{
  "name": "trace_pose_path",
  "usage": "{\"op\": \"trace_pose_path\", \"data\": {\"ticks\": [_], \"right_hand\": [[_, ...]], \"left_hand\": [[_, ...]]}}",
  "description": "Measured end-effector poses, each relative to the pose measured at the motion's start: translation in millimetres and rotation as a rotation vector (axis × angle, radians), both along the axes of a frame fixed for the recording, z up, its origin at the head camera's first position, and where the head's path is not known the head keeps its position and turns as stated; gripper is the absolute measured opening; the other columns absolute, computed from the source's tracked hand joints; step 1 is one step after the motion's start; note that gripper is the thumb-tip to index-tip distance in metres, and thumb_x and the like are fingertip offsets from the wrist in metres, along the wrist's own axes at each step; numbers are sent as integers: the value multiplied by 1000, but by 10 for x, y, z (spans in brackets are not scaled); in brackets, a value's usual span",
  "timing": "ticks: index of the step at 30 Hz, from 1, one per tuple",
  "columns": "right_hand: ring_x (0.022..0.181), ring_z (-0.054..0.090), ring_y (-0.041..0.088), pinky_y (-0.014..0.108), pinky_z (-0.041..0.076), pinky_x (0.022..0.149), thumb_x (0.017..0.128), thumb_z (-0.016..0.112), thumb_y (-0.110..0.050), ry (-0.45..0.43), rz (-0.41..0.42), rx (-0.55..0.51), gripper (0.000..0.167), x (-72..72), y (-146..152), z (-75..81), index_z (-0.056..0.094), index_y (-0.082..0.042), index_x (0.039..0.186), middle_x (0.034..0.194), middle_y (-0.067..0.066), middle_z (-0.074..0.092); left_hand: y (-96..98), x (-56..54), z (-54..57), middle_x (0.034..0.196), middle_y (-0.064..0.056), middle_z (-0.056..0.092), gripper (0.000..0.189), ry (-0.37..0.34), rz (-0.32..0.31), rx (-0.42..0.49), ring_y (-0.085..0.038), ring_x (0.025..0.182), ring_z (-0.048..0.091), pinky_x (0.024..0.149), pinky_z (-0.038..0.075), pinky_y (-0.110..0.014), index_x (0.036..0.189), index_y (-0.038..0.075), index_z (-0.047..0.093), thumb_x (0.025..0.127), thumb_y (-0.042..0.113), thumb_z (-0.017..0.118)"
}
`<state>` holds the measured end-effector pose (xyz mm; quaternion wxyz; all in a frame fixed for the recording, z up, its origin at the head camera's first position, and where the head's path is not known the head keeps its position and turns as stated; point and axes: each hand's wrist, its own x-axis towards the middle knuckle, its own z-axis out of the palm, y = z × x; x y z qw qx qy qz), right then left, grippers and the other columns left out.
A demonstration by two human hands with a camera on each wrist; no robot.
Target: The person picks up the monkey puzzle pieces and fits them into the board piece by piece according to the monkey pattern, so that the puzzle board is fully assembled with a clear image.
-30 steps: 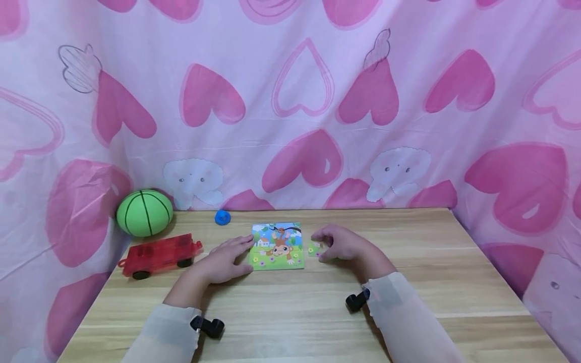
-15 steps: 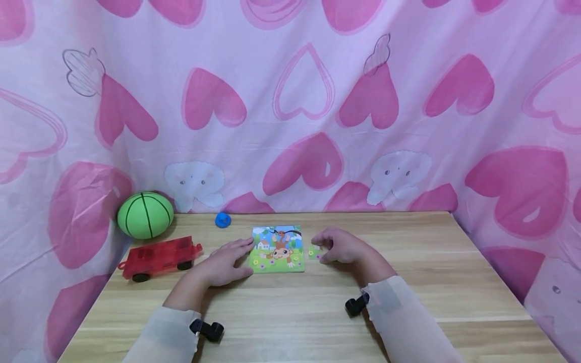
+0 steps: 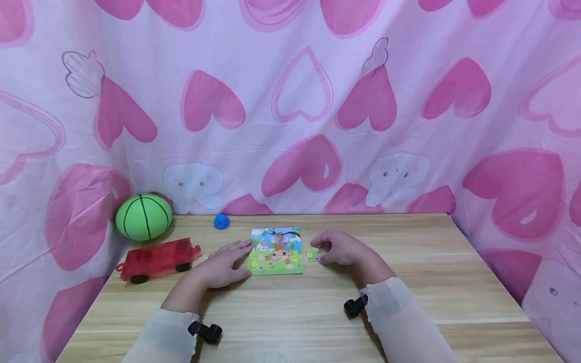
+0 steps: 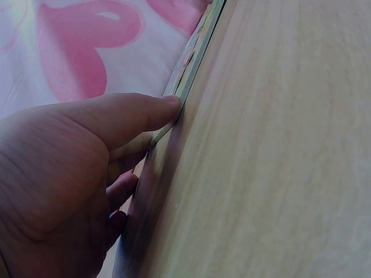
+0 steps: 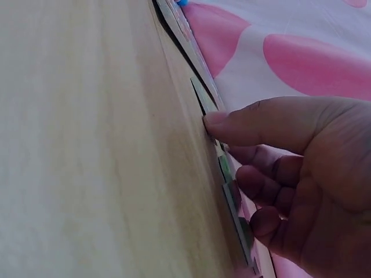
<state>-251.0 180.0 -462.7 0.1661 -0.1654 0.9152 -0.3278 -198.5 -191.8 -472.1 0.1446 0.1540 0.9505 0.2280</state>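
A square jigsaw puzzle with a hanging monkey, house and flowers lies flat on the table. My left hand rests at its left side, fingers fairly straight along the upper left edge and thumb at the near left corner. In the left wrist view the thumb touches the puzzle's rim. Just right of the puzzle, my right hand pinches a small green flowered puzzle piece between thumb and curled fingers. The right wrist view shows its slightly tilted edge; another flat piece lies below the other fingers.
A red toy wagon with black wheels stands left of my left hand. Behind it sits a green ball with black lines, and a small blue round object lies near the table's back edge. A pink heart-patterned curtain hangs behind the table.
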Motion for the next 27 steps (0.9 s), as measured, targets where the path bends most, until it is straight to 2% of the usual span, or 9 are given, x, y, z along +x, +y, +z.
{"op": "trace_pose_path", "data": {"ticks": [4, 8, 12, 15, 19, 25, 27], "right_hand": [[101, 59, 22, 36, 56, 88, 89, 87, -18, 6, 12, -39, 48, 52, -65, 90, 75, -25, 135, 113, -4, 71], [96, 60, 20, 35, 55, 80, 90, 87, -22, 46, 79, -81, 50, 101, -248, 186, 73, -23, 138, 109, -2, 71], [89, 59, 17, 31, 53, 74, 91, 86, -24, 66, 151, -95, 48, 131, -489, 205, 74, -24, 138, 104, -1, 70], [88, 60, 15, 28, 53, 74, 91, 86, -24, 60, 188, -91, 49, 148, -664, 191, 74, -23, 138, 101, 0, 70], [91, 62, 14, 27, 55, 80, 90, 86, -20, 30, 205, -109, 50, 157, -853, 186, 73, -17, 139, 106, -1, 72], [86, 57, 11, 25, 53, 77, 91, 86, -18, 7, 228, -121, 52, 114, -1081, 148, 72, -14, 140, 103, 0, 71], [88, 58, 9, 24, 53, 78, 91, 86, -19, 8, 232, -108, 52, 99, -1150, 132, 72, -15, 141, 107, -3, 73]], "left_hand": [[-3, 2, 0, 178, 3, 32, 83, 2, -5, 4, -36, 167, 24, 130, 22, -72, 167, 27, 40, 95, 47, 78], [-9, -3, 5, 178, 3, 32, 83, 4, -7, 7, -36, 167, 24, 130, 22, -72, 167, 27, 40, 96, 47, 78], [-11, -7, 5, 178, 3, 31, 83, 3, -7, 12, -35, 167, 24, 130, 22, -72, 167, 27, 40, 96, 47, 78], [-10, -5, -3, 178, 4, 31, 83, -1, -11, 11, -35, 167, 23, 131, 21, -72, 167, 27, 40, 96, 47, 77], [-11, 0, -4, 178, 4, 31, 83, -5, -9, 7, -35, 167, 23, 130, 21, -73, 167, 28, 40, 96, 48, 77], [-15, -5, 5, 178, 4, 31, 82, -1, -7, 10, -35, 167, 23, 130, 21, -74, 167, 28, 40, 96, 47, 77], [-21, -8, 0, 178, 4, 31, 82, -1, -10, 12, -35, 167, 23, 130, 21, -74, 167, 27, 40, 96, 46, 77]]}}
